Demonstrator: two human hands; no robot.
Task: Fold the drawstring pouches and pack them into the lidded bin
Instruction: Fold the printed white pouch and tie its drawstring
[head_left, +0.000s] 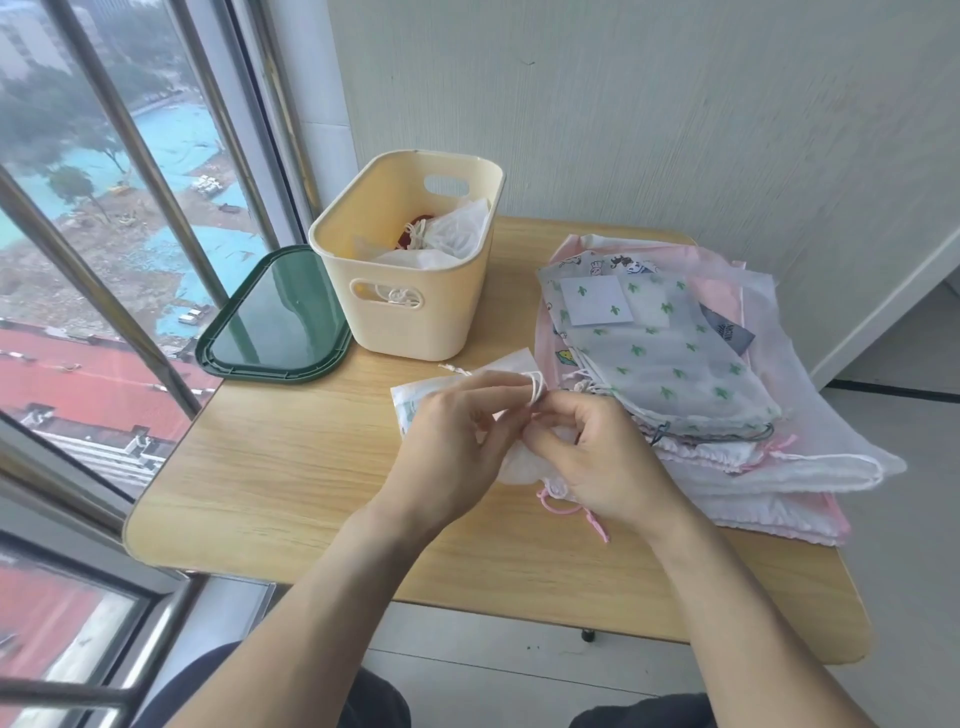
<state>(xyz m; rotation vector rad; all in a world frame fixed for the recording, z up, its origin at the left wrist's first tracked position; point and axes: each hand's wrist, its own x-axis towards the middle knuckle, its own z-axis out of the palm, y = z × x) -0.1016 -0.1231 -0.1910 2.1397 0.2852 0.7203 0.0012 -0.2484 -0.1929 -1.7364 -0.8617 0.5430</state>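
Careful now: both hands, left hand (457, 441) and right hand (597, 457), pinch the white cord (535, 387); one tug could unfold the small pouch (415, 400), bin (410, 312) waiting at twelve o'clock.

Bare table (270, 467) left of the hands; open-topped bin (410, 270) ahead, pouch stack (691, 374) crowding the right.

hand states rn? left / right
Left hand: pinching the white drawstring of the small pouch.
Right hand: fingers curled on the same pouch, at its cord.
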